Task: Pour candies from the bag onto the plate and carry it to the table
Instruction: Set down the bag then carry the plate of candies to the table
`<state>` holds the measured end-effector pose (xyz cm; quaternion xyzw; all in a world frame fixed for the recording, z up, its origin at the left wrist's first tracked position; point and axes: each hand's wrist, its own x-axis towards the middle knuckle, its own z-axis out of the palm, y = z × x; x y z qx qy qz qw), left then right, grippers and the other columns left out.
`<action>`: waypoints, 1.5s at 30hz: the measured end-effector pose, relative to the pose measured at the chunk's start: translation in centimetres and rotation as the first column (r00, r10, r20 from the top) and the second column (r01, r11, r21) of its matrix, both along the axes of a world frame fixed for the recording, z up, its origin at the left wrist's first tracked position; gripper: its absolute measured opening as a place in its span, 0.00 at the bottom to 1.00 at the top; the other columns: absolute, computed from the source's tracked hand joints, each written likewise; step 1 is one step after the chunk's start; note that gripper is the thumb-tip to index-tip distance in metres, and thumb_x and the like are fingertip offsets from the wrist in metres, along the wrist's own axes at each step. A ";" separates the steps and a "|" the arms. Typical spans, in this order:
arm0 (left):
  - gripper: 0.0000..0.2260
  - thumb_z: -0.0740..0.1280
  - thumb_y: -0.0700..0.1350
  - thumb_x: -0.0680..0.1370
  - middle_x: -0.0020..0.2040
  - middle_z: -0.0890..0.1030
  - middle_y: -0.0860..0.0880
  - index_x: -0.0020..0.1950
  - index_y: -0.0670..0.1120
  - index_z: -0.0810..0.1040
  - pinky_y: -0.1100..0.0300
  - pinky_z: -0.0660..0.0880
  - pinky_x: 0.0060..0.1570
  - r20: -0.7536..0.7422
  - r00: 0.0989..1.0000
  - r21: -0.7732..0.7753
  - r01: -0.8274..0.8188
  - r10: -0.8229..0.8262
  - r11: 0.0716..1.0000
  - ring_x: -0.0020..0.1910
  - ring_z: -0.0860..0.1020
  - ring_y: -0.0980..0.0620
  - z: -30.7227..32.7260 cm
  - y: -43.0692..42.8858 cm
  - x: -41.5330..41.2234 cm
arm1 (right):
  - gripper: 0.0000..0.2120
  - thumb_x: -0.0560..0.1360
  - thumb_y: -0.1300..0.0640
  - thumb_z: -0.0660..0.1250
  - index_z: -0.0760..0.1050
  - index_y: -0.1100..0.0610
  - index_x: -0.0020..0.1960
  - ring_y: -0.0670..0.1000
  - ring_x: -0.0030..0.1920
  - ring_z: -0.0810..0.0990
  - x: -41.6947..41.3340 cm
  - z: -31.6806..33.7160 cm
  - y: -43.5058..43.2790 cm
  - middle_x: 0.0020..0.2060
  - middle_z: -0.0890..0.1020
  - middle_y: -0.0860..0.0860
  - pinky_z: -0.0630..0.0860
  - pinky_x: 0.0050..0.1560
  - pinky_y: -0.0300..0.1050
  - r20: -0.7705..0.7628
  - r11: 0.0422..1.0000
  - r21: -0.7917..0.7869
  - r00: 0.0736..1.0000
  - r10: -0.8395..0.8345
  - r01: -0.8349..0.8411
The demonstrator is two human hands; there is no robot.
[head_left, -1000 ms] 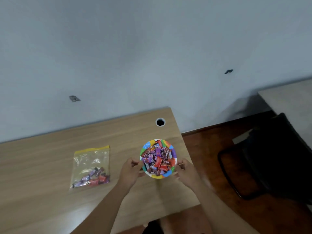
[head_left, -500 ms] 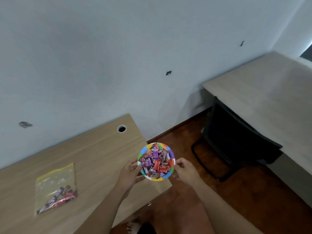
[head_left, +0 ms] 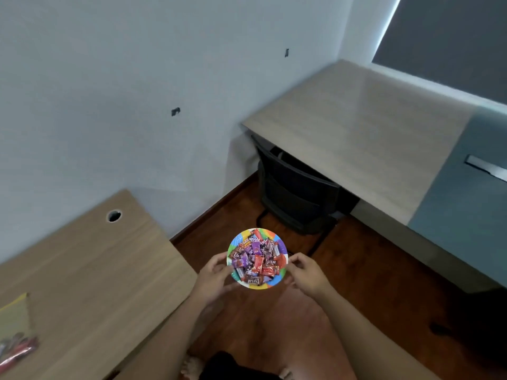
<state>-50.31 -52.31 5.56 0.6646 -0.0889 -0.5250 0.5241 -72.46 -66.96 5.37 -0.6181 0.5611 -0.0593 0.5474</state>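
A small round plate with a rainbow rim (head_left: 277, 239) is heaped with red and purple wrapped candies (head_left: 256, 260). I hold it in the air above the dark wooden floor, past the right end of the brown desk. My left hand (head_left: 212, 278) grips its left edge and my right hand (head_left: 307, 274) grips its right edge. The clear zip bag (head_left: 16, 338), with a few candies still inside, lies on the brown desk at the far left edge of the view.
The brown desk (head_left: 90, 270) with a round cable hole (head_left: 113, 216) is at the left. A pale wooden table (head_left: 365, 127) stands at the right against the wall, with a black chair (head_left: 296, 196) pushed under it. Open floor (head_left: 384, 283) lies between them.
The plate has left the brown desk and now hangs over the floor. My view has swung right: the bag has slid to the left edge and the pale table has come into view.
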 end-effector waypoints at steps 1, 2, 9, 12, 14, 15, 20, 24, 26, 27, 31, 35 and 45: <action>0.13 0.73 0.41 0.82 0.59 0.89 0.40 0.67 0.49 0.81 0.44 0.88 0.53 -0.005 1.000 0.002 0.022 -0.022 1.000 0.57 0.90 0.43 0.1 -0.8 -1.4 | 0.07 0.82 0.49 0.70 0.82 0.52 0.51 0.52 0.43 0.91 -1.7 0.1 -0.3 0.40 0.91 0.52 0.87 0.49 0.55 0.005 1.000 -0.005 1.000 -0.018 0.018; 0.13 0.73 0.41 0.82 0.58 0.89 0.40 0.67 0.49 0.82 0.46 0.89 0.51 -0.009 0.999 0.002 0.044 -0.044 0.999 0.56 0.90 0.44 0.3 -1.7 -2.7 | 0.07 0.82 0.49 0.70 0.82 0.53 0.51 0.51 0.43 0.91 -3.4 0.2 -0.7 0.41 0.90 0.52 0.87 0.49 0.55 0.015 0.999 -0.008 0.999 -0.040 0.040; 0.13 0.72 0.42 0.83 0.58 0.90 0.43 0.67 0.51 0.82 0.48 0.88 0.50 -0.004 0.962 0.011 0.272 -0.272 0.962 0.55 0.91 0.44 0.9 -8.7 -10.6 | 0.06 0.84 0.57 0.68 0.82 0.56 0.50 0.44 0.38 0.89 -14.3 0.2 -2.4 0.42 0.90 0.51 0.83 0.41 0.44 0.055 0.969 -0.019 0.968 -0.244 0.246; 0.13 0.72 0.42 0.83 0.58 0.90 0.44 0.66 0.51 0.82 0.48 0.88 0.50 -0.004 0.931 0.015 0.364 -0.364 0.931 0.55 0.91 0.44 0.8 -12.3 -13.6 | 0.06 0.83 0.59 0.69 0.82 0.59 0.50 0.43 0.35 0.87 -18.2 0.2 -3.2 0.39 0.89 0.50 0.81 0.42 0.46 0.063 0.941 -0.017 0.939 -0.337 0.339; 0.13 0.73 0.41 0.83 0.58 0.90 0.44 0.67 0.51 0.82 0.45 0.88 0.52 -0.009 0.907 0.013 0.420 -0.420 0.907 0.55 0.91 0.43 0.6 -14.8 -15.5 | 0.06 0.82 0.58 0.70 0.82 0.59 0.50 0.51 0.39 0.88 -20.5 0.1 -4.0 0.40 0.90 0.52 0.81 0.43 0.50 0.065 0.912 -0.012 0.910 -0.409 0.410; 0.13 0.73 0.41 0.83 0.58 0.90 0.43 0.67 0.51 0.82 0.44 0.88 0.54 -0.009 0.893 0.011 0.451 -0.451 0.893 0.55 0.91 0.43 0.5 -16.2 -16.6 | 0.06 0.82 0.57 0.70 0.82 0.59 0.50 0.57 0.43 0.89 -21.7 0.1 -4.6 0.43 0.90 0.55 0.82 0.45 0.52 0.066 0.897 -0.006 0.895 -0.441 0.443; 0.14 0.73 0.41 0.83 0.61 0.88 0.41 0.68 0.50 0.81 0.46 0.88 0.53 -0.025 0.823 -0.016 0.567 -0.567 0.824 0.56 0.90 0.43 0.4 -23.3 -21.9 | 0.06 0.83 0.57 0.71 0.81 0.59 0.51 0.62 0.48 0.91 -27.2 0.0 -8.5 0.48 0.90 0.59 0.86 0.55 0.64 0.081 0.823 0.038 0.819 -0.568 0.567; 0.15 0.70 0.40 0.85 0.63 0.87 0.40 0.71 0.50 0.79 0.51 0.88 0.50 -0.036 0.770 -0.041 0.636 -0.637 0.771 0.57 0.90 0.43 0.7 -29.6 -26.2 | 0.07 0.84 0.54 0.70 0.81 0.56 0.51 0.56 0.43 0.92 -31.3 0.0 -12.7 0.46 0.91 0.55 0.88 0.51 0.59 0.052 0.773 0.024 0.771 -0.634 0.634; 0.15 0.69 0.40 0.86 0.64 0.86 0.40 0.72 0.50 0.79 0.51 0.88 0.51 -0.039 0.739 -0.047 0.671 -0.673 0.740 0.59 0.89 0.43 0.9 -32.8 -28.1 | 0.07 0.84 0.53 0.69 0.81 0.56 0.53 0.54 0.42 0.91 -33.1 0.3 -14.8 0.46 0.91 0.54 0.88 0.48 0.54 0.029 0.749 0.015 0.749 -0.662 0.662; 0.15 0.68 0.40 0.86 0.64 0.86 0.39 0.72 0.49 0.79 0.49 0.88 0.54 -0.041 0.724 -0.048 0.686 -0.688 0.726 0.59 0.89 0.43 0.9 -34.4 -28.9 | 0.07 0.84 0.53 0.69 0.81 0.56 0.53 0.53 0.42 0.91 -33.9 0.5 -15.9 0.45 0.91 0.54 0.88 0.47 0.52 0.018 0.739 0.008 0.739 -0.674 0.674; 0.15 0.68 0.41 0.86 0.65 0.86 0.39 0.72 0.49 0.79 0.42 0.86 0.61 -0.059 0.680 -0.055 0.729 -0.731 0.682 0.60 0.89 0.41 0.8 -41.0 -31.8 | 0.08 0.84 0.51 0.69 0.81 0.56 0.53 0.56 0.45 0.91 -36.6 0.9 -20.5 0.44 0.90 0.53 0.87 0.45 0.49 0.002 0.701 -0.003 0.701 -0.713 0.713; 0.13 0.68 0.40 0.86 0.63 0.86 0.39 0.70 0.50 0.80 0.44 0.87 0.57 -0.066 0.642 -0.054 0.762 -0.763 0.646 0.58 0.90 0.42 0.6 -46.9 -33.9 | 0.07 0.85 0.53 0.69 0.80 0.57 0.54 0.48 0.38 0.88 -38.3 0.7 -24.6 0.44 0.89 0.53 0.86 0.42 0.47 -0.004 0.664 -0.005 0.664 -0.748 0.748; 0.14 0.70 0.42 0.85 0.61 0.88 0.39 0.70 0.48 0.79 0.49 0.88 0.53 -0.055 0.548 -0.065 0.832 -0.835 0.551 0.57 0.90 0.41 1.9 -57.5 -38.4 | 0.11 0.85 0.52 0.68 0.78 0.61 0.58 0.54 0.44 0.90 -42.7 0.7 -33.2 0.50 0.89 0.56 0.85 0.44 0.47 0.004 0.611 0.012 0.611 -0.791 0.791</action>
